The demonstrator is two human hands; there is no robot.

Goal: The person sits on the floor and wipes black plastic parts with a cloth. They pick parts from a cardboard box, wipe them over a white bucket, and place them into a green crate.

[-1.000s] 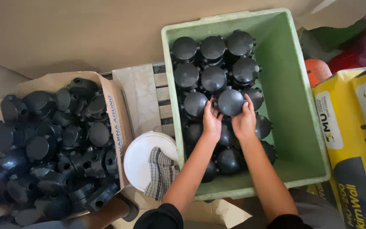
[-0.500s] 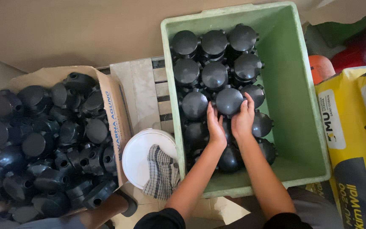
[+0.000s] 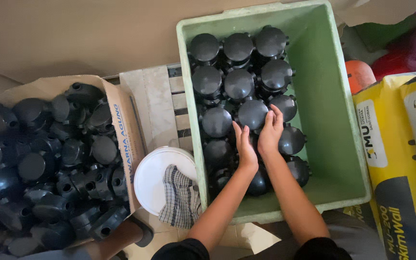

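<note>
both hands (image 3: 258, 139) cup black round part (image 3: 252, 113) in green crate (image 3: 333, 110).

Small workshop or storeroom, packing work done at floor level. Cardboard box (image 3: 121, 115) heaped with identical black plastic round fittings (image 3: 49, 163); same parts stacked in rows in green plastic crate (image 3: 333, 120). Yellow sacks of building material (image 3: 400, 159) at right. White bucket (image 3: 157, 175) with checked rag (image 3: 181, 197) between containers.
</note>
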